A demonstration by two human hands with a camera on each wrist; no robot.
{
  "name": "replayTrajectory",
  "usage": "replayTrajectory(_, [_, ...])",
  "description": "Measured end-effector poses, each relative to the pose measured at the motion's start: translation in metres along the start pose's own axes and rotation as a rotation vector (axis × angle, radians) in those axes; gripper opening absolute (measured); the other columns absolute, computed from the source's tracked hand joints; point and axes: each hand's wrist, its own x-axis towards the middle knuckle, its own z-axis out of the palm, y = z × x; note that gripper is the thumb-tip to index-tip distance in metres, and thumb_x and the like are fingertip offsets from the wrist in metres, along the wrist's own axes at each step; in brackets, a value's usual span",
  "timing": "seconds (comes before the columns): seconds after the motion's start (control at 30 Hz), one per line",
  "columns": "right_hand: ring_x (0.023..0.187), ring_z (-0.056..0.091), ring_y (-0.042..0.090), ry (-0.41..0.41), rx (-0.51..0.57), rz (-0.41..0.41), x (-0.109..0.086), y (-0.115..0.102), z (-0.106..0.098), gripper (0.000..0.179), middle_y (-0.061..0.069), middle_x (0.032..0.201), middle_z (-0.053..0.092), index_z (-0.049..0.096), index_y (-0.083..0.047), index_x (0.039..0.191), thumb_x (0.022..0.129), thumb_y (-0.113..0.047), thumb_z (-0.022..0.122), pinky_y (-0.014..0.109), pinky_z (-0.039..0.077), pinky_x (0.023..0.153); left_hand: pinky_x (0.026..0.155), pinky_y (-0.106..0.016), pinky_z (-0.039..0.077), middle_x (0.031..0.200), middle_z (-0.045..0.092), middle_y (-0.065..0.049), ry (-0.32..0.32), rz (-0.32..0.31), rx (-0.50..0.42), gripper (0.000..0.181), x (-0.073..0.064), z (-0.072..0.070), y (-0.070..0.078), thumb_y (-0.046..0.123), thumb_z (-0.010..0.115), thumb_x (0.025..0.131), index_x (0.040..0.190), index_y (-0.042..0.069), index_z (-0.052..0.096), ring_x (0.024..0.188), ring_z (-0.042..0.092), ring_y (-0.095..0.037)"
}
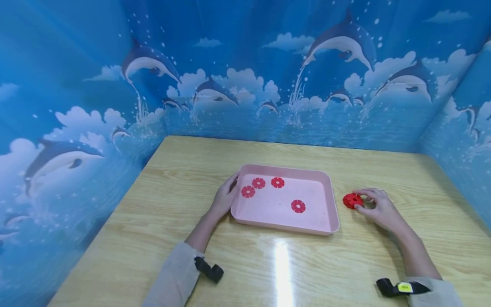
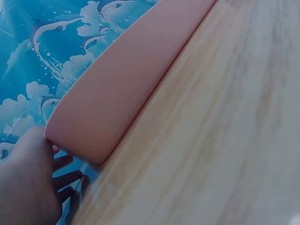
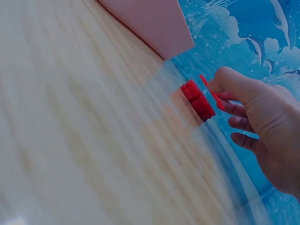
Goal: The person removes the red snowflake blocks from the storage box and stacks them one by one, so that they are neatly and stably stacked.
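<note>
A pink tray [image 1: 314, 221] lies on the wooden table with several flat red notched discs inside, one disc [image 1: 298, 206] right of its middle. At the tray's left end my left hand [image 1: 224, 198] holds the rim; in the left wrist view that hand [image 2: 30, 180] has its thumb end hidden behind the tray's corner, with the other fingers loosely spread outside. Right of the tray, my right hand [image 1: 379, 209] pinches one red disc [image 3: 218, 100] between thumb and fingers. The disc is tilted, just above a stack of red discs [image 3: 198, 100] on the table.
The light wood table [image 1: 161, 213] runs back to a blue curtain [image 1: 238, 47] printed with dolphins and clouds. Curtain also hangs along the left and right sides. Black straps [image 1: 209, 269] sit round both sleeves.
</note>
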Motion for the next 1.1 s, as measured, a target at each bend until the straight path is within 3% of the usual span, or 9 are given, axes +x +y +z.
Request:
replayTrajectory(0.5, [0.087,0.039,0.026,-0.009,0.003,0.003,0.0006,0.0018,0.0022,0.040,0.021,0.110,0.050,0.058,0.005,0.114,0.077,-0.004,0.068,0.035,0.035,0.063,0.102,-0.036,0.033,0.136,0.044,-0.012,-0.005,-0.010,0.002,0.045,0.0015,-0.0002,-0.0016,0.008,0.047,0.094,0.138,0.011,0.041,0.122,0.042,-0.025])
replayTrajectory(1.1, [0.089,0.041,0.028,-0.006,0.018,-0.017,0.0005,0.0015,0.0040,0.041,0.021,0.112,0.049,0.058,0.005,0.115,0.075,-0.001,0.066,0.034,0.036,0.065,0.103,-0.036,0.033,0.135,0.045,-0.013,0.000,0.008,0.001,0.044,0.0002,0.0001,-0.0017,0.007,0.047,0.094,0.138,0.010,0.042,0.123,0.041,-0.025])
